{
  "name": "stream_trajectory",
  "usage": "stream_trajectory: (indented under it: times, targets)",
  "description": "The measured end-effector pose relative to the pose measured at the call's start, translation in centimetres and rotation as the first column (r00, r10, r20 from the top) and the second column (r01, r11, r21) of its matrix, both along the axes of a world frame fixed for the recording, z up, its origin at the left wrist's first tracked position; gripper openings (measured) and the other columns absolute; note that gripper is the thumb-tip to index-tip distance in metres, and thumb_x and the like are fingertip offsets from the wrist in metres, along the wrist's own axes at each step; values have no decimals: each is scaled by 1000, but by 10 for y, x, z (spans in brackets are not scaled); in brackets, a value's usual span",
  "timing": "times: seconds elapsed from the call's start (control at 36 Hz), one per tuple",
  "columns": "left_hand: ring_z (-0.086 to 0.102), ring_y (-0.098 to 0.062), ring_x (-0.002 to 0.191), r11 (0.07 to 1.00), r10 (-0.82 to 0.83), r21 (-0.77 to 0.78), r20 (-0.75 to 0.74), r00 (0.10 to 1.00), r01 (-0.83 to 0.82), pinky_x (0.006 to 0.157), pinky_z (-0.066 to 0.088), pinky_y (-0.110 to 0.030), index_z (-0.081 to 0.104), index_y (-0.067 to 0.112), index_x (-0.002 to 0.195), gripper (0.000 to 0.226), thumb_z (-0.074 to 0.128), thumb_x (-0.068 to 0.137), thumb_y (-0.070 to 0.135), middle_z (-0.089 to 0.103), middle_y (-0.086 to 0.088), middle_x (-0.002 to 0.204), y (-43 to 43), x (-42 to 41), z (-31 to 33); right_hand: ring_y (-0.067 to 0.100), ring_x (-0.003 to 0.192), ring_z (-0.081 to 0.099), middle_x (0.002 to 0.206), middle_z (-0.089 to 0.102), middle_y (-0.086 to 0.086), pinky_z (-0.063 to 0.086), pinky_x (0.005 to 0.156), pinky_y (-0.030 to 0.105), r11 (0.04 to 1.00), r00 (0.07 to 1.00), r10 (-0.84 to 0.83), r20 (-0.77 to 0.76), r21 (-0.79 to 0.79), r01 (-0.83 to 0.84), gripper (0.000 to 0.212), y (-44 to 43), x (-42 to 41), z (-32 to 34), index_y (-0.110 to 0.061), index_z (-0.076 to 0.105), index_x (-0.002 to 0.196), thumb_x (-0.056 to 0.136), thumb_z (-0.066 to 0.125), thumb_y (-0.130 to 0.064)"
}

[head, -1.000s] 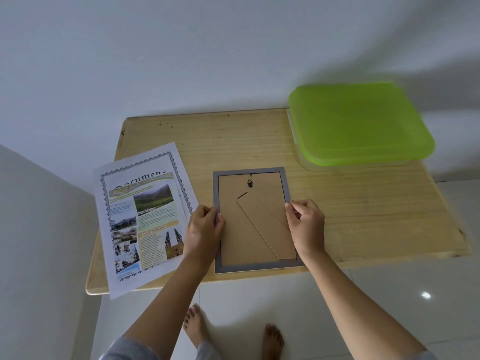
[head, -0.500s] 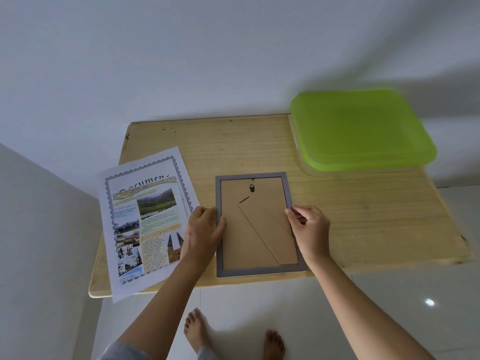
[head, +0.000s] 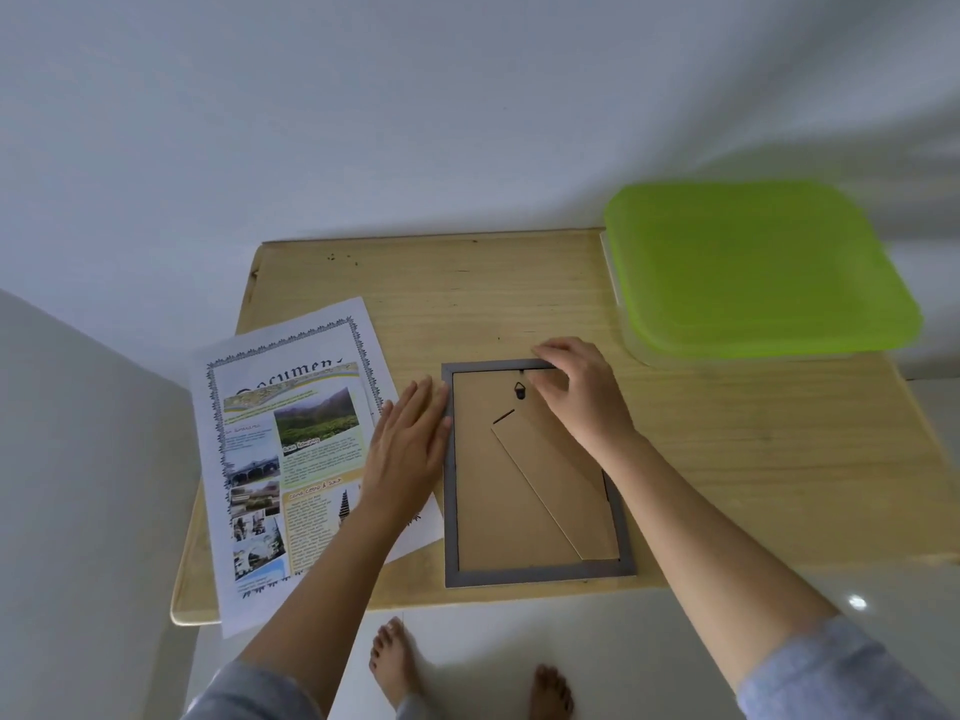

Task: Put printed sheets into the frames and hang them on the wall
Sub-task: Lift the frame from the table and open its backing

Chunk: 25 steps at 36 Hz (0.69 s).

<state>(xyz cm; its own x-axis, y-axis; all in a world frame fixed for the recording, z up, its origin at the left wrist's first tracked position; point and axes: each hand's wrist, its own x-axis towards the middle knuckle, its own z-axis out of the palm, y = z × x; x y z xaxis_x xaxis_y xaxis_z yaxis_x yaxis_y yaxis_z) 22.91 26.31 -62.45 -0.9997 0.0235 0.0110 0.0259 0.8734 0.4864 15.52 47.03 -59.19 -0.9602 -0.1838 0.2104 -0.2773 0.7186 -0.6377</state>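
Left hand (head: pixel 410 449): fingers straight, flat on printed colour paper sheet (head: pixel 270 449)
Right hand (head: pixel 576 392): fingers curled over top of grey rectangular picture frame (head: pixel 540 573)

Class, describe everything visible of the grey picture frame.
The grey rectangular picture frame lies face down on the pale wooden table. Its brown cardboard backing carries a slanted fold-out stand and a small black hanger near the top. The left hand touches its left edge; the right hand covers its top right corner.

Right hand (head: pixel 576 392) hides frame (head: pixel 498 506) top-right corner.
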Motion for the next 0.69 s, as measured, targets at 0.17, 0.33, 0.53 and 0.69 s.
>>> stream_trajectory:
  times: [0.17, 0.33, 0.53, 0.69]
  targets:
    - [8, -4, 137, 1000, 18, 20, -12, 1000, -18, 114, 5, -27, 20, 25, 143, 59, 13, 90, 51, 25, 3, 152, 1, 2, -1, 19, 93, 57, 95, 64, 3, 48, 80, 32, 998, 997, 45, 56, 31, -47, 20, -6, -16, -12, -8, 71, 99, 82, 68, -20]
    - [11, -4, 137, 999, 26, 27, -17, 1000, -26, 114, 8, -28, 28, 24, 143, 59, 16, 91, 49, 27, 3, 151, 1, 2, -1, 18, 88, 54, 88, 63, 6, 39, 75, 23, 999, 997, 47, 62, -17, -46, 14, -8, -19, -12, -6, 72, 92, 81, 68, -14]
    - [11, -4, 137, 999, 29, 19, -16, 999, -29, 114, 10, -29, 28, 25, 142, 57, 16, 91, 48, 27, 3, 151, 1, 2, -1, 15, 86, 49, 87, 64, 7, 36, 76, 22, 998, 996, 44, 78, -49, -40, 11, -10, -19, -13, -5, 73, 89, 81, 67, -9]
    - [15, -5, 137, 1000, 23, 3, -7, 1000, -23, 113, 9, -27, 32, 24, 142, 58, 18, 91, 48, 30, 2, 150, 1, 2, 4, 20, 84, 51, 83, 64, 9, 35, 75, 23, 997, 996, 13, 93, -72, -6, 7, -13, -20, -12, -4, 73, 85, 81, 67, -6]
